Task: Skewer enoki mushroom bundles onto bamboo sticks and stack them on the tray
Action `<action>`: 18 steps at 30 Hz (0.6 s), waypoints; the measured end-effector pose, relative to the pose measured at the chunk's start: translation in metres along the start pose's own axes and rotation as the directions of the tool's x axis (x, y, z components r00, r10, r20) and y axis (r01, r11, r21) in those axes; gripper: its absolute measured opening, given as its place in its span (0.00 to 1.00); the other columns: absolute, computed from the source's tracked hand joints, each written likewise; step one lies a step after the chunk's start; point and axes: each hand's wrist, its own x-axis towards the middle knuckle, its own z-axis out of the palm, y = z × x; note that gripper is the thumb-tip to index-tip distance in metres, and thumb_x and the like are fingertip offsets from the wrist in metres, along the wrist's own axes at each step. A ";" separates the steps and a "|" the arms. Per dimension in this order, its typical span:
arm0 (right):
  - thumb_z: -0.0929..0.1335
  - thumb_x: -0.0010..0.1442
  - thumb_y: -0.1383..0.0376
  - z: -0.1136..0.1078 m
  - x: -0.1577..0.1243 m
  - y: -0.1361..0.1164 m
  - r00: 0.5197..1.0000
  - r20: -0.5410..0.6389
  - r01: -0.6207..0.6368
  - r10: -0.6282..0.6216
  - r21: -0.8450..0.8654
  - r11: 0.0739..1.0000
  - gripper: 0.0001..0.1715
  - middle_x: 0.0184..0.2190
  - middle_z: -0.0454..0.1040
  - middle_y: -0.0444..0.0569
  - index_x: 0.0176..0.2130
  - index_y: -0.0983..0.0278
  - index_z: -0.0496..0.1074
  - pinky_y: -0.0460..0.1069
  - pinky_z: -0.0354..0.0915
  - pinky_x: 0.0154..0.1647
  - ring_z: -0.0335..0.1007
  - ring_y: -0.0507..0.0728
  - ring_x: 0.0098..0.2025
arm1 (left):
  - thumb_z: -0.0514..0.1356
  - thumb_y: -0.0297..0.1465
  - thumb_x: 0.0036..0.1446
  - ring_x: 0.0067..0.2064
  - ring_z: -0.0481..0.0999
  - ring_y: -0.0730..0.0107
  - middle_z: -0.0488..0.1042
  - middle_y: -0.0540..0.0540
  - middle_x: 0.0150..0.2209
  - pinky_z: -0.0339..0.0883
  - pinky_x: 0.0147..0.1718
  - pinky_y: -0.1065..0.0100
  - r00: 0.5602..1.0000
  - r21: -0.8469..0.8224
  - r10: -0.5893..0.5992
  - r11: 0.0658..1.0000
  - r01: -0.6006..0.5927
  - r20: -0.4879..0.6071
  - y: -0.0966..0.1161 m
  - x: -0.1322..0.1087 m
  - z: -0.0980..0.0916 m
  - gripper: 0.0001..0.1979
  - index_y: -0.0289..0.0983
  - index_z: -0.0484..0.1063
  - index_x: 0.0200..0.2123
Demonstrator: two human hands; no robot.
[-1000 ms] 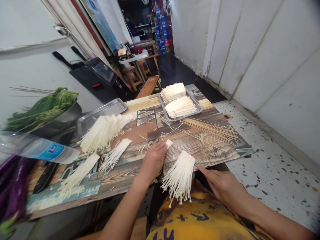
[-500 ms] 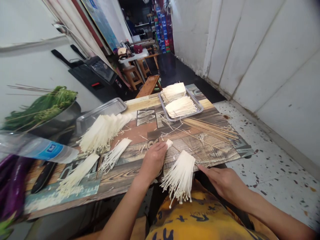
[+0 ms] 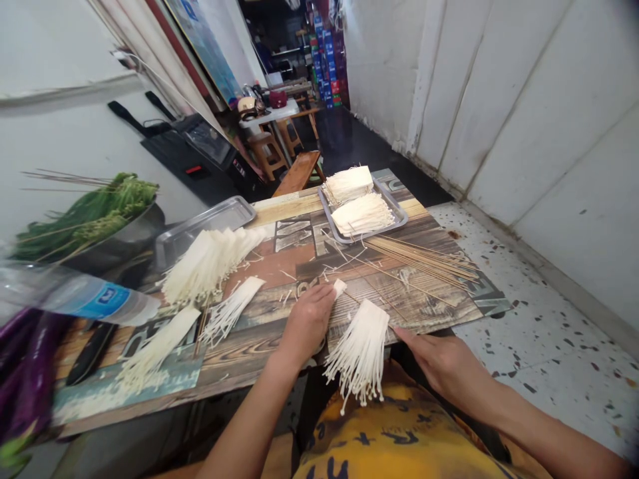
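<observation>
My left hand [image 3: 310,316] is closed around a small bunch of enoki mushrooms, whose white cut end [image 3: 340,287] pokes out past the fingers. Pinched between the thumb and fingers of my right hand [image 3: 442,356] is the end of a thin bamboo skewer [image 3: 391,327], mostly hidden. A fanned bunch of enoki mushrooms [image 3: 360,349] appears threaded on that skewer, stems hanging over the table's near edge. Left of my left hand, a loose bunch [image 3: 234,309] and a flat, spread one [image 3: 162,346] lie on the table, with a larger enoki pile [image 3: 207,263] behind them.
A tray [image 3: 405,216] holding stacked enoki stands at the back, beside loose bamboo skewers [image 3: 424,259]. Leftward are a clear plastic tray [image 3: 237,207], a bowl [image 3: 137,229] of greens, a water bottle [image 3: 110,303], a black-handled knife [image 3: 90,356] and eggplants [image 3: 37,372].
The view has shifted very slightly, moving the table a little to the right in the picture. Both hands keep nearly the same pose and the same hold.
</observation>
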 end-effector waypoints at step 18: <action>0.59 0.54 0.79 0.006 0.016 -0.020 0.992 0.087 -0.072 0.088 -0.170 0.983 0.33 0.32 0.78 0.56 0.59 0.73 0.64 0.49 0.70 0.34 0.75 0.56 0.31 | 0.51 0.24 0.63 0.50 0.77 0.61 0.78 0.40 0.46 0.73 0.49 0.57 0.999 -0.033 -0.021 0.999 0.022 0.043 -0.003 0.000 0.000 0.14 0.36 0.74 0.48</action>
